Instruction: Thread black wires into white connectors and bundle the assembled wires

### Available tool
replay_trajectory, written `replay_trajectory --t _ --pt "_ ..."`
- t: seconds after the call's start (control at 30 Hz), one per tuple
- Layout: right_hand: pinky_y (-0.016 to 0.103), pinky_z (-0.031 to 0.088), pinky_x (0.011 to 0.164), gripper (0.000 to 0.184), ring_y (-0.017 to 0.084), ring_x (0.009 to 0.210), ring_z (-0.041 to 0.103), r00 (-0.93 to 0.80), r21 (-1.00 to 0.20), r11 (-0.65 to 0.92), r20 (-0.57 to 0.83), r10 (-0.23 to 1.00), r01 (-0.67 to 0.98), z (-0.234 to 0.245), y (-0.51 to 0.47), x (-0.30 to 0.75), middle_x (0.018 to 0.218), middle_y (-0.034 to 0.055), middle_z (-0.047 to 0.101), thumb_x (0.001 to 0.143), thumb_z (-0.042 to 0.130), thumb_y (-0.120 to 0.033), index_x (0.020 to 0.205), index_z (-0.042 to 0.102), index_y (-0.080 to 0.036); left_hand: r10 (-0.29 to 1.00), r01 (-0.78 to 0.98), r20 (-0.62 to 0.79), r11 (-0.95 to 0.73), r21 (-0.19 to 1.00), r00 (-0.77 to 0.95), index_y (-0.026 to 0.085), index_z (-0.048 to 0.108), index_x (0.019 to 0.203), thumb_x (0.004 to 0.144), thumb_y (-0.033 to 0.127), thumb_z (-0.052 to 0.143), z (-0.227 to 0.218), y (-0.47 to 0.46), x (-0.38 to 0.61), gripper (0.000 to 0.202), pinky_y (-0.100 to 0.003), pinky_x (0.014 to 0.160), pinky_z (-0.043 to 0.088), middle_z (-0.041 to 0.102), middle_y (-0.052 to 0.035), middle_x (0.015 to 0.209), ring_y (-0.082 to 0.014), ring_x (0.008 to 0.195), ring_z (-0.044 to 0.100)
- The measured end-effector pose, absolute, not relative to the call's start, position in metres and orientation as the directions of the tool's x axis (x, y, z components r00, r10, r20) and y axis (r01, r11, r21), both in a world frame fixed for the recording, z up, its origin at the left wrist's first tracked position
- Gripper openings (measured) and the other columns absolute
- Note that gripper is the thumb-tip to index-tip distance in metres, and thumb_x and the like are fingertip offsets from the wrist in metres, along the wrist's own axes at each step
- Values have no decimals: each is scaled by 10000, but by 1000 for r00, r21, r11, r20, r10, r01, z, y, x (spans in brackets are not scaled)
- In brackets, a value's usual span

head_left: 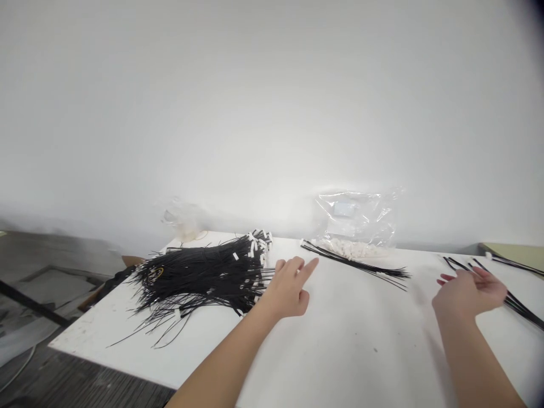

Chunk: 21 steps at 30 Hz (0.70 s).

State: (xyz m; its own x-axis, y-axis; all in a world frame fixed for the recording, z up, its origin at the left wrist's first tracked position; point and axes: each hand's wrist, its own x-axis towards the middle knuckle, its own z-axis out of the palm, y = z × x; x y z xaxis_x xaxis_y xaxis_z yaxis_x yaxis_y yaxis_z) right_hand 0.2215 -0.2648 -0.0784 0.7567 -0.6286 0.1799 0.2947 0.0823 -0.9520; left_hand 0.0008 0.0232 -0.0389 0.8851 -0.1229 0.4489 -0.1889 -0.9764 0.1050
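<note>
My left hand (289,288) is over the table, its index finger stretched out and thumb apart. It is beside a large pile of black wires (204,275) with small white connectors at the right end; a few wire ends reach behind the hand. My right hand (470,292), slightly blurred, has its fingers partly curled and apart. It is over a second group of black wires (521,306), which passes behind the hand; nothing shows clearly gripped. Between the hands lies a thin bundle of black wires (357,263), with a white connector at its left end.
A clear plastic bag (361,218) holding small white connectors (355,248) rests against the wall. Another clear bag (182,218) is at the back left. The white table (331,351) ends at the left, above a dark floor. A yellowish edge (514,250) shows at the far right.
</note>
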Motion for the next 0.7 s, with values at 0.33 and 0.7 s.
replay_trajectory --t 0.33,0.7 --pt "214 387 449 290 104 509 490 904 -924 -121 382 -194 364 -62 -212 178 642 -4 509 672 583 -335 904 559 -161 -204 -322 429 -921 221 880 355 284 1321 748 -5 263 -56 18 5 678 -363 877 371 399 -82 1199 -175 999 439" --pt "235 427 524 203 100 588 512 540 -743 -170 289 790 647 -53 -149 109 889 15 586 793 483 -357 921 588 -241 -172 -301 380 -902 310 909 386 421 1237 811 71 249 -56 16 5 557 -359 881 339 345 -29 1317 -178 992 446"
